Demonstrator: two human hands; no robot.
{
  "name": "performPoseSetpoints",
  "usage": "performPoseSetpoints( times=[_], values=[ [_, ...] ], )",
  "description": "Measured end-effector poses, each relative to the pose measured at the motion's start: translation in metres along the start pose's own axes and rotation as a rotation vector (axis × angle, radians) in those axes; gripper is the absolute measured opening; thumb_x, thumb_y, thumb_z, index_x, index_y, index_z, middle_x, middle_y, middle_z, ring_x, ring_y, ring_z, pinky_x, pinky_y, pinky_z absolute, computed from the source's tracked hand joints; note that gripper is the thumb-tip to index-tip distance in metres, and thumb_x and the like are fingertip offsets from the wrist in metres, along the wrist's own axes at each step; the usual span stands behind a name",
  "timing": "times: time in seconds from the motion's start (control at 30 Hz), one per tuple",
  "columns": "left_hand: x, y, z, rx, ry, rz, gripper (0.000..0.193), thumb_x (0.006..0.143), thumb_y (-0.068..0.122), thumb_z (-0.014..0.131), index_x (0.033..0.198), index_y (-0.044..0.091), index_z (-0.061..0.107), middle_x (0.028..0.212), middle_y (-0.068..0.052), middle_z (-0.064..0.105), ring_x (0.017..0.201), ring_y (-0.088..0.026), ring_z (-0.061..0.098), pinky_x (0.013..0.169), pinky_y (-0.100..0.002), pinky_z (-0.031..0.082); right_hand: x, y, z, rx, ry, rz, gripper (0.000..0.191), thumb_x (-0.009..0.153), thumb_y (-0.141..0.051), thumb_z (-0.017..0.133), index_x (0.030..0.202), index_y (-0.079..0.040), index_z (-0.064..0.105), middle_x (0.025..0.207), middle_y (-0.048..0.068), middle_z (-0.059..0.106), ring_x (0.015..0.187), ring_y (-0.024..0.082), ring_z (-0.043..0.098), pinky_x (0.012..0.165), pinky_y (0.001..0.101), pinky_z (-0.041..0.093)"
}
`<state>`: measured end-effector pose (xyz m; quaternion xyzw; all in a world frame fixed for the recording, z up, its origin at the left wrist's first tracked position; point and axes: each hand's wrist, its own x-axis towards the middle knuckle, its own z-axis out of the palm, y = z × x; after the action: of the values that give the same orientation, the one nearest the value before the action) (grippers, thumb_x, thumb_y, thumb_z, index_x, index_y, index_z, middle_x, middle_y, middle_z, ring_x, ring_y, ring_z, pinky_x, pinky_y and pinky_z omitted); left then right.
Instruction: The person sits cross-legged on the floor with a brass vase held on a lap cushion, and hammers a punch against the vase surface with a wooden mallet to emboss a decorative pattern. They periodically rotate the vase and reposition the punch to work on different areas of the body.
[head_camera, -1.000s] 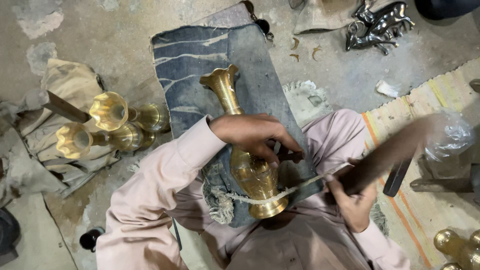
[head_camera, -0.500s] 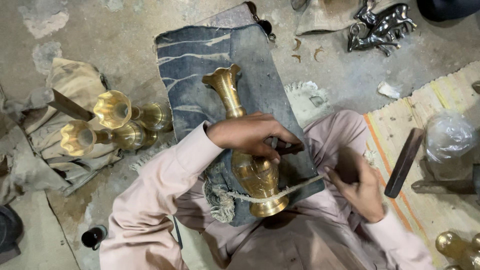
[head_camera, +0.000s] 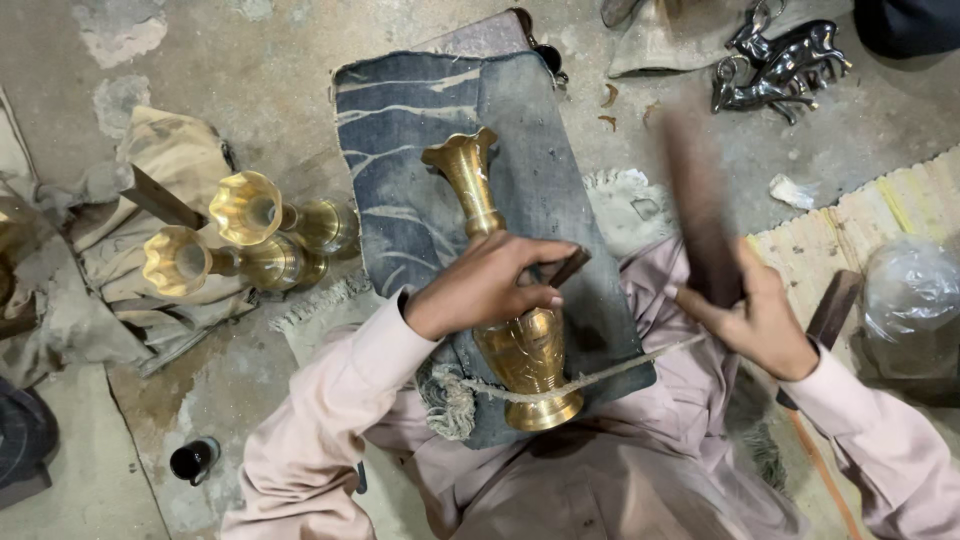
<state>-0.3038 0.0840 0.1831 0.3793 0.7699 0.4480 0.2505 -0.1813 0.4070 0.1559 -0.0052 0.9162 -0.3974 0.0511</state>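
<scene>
Head view: an engraved brass vase (head_camera: 505, 300) lies on its side on a blue-grey denim pad (head_camera: 420, 130), flared mouth pointing away from the person and round foot toward the lap. A frayed cord (head_camera: 600, 375) crosses the vase just above the foot.

The left hand (head_camera: 490, 285) rests on top of the vase's shoulder, fingers curled and pressed together, pinching a small dark punch (head_camera: 567, 268) whose end sticks out to the right of the vase.

The right hand (head_camera: 760, 320), well right of the vase, has its fingers wrapped tight around a dark wooden mallet (head_camera: 695, 215), motion-blurred, raised above the hand.

Left of the vase, off the pad, two more brass vases (head_camera: 250, 235) lie on a tan cloth (head_camera: 165, 165). Far right of the vase's mouth sit silvery horse figurines (head_camera: 785, 65).
</scene>
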Motion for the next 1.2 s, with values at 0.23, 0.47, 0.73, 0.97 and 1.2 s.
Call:
performPoseSetpoints(
  times=[0.23, 0.47, 0.73, 0.97, 1.2],
  values=[
    [-0.018, 0.02, 0.001, -0.036, 0.122, -0.274, 0.051, 0.082, 0.018, 0.081, 0.131, 0.012, 0.068, 0.092, -0.017, 0.076, 0.074, -0.03, 0.073, 0.074, -0.042, 0.056, 0.032, -0.015, -0.023, -0.085, -0.134, -0.115, 0.08, 0.078, -0.021, 0.081, 0.151, -0.01, 0.049, 0.118, 0.019, 0.074, 0.099, 0.026, 0.075, 0.086, 0.0377, 0.06],
    [-0.031, 0.027, 0.018, 0.005, 0.434, -0.11, 0.05, 0.084, 0.016, 0.082, 0.129, 0.003, 0.066, 0.102, -0.019, 0.075, 0.079, -0.031, 0.074, 0.075, -0.039, 0.057, 0.054, -0.041, -0.046, -0.312, -0.204, -0.222, 0.072, 0.078, -0.025, 0.079, 0.143, -0.014, 0.053, 0.112, 0.018, 0.076, 0.09, 0.032, 0.077, 0.077, 0.0412, 0.061],
    [-0.043, 0.027, 0.027, -0.112, 0.55, -0.144, 0.048, 0.088, 0.014, 0.08, 0.129, -0.005, 0.064, 0.098, -0.019, 0.076, 0.071, -0.02, 0.076, 0.066, -0.036, 0.059, 0.071, -0.066, -0.055, -0.343, -0.303, -0.163, 0.079, 0.076, -0.026, 0.08, 0.149, -0.017, 0.051, 0.105, 0.015, 0.077, 0.08, 0.031, 0.078, 0.068, 0.0411, 0.059],
    [-0.047, 0.03, 0.039, -0.29, 0.667, -0.259, 0.04, 0.093, 0.015, 0.075, 0.128, -0.001, 0.061, 0.093, -0.012, 0.077, 0.078, -0.015, 0.078, 0.067, -0.029, 0.062, 0.068, -0.078, -0.071, -0.291, -0.285, -0.083, 0.073, 0.079, -0.027, 0.082, 0.144, -0.018, 0.052, 0.088, 0.016, 0.075, 0.073, 0.03, 0.077, 0.066, 0.04, 0.057],
    [-0.045, 0.027, 0.042, -0.201, 0.624, -0.309, 0.042, 0.09, 0.016, 0.079, 0.124, -0.002, 0.062, 0.082, -0.012, 0.078, 0.07, -0.017, 0.079, 0.062, -0.031, 0.061, 0.073, -0.092, -0.078, -0.642, -0.282, -0.28, 0.079, 0.082, -0.032, 0.079, 0.154, -0.019, 0.048, 0.106, 0.012, 0.074, 0.074, 0.036, 0.072, 0.064, 0.0424, 0.056]
  ],
)
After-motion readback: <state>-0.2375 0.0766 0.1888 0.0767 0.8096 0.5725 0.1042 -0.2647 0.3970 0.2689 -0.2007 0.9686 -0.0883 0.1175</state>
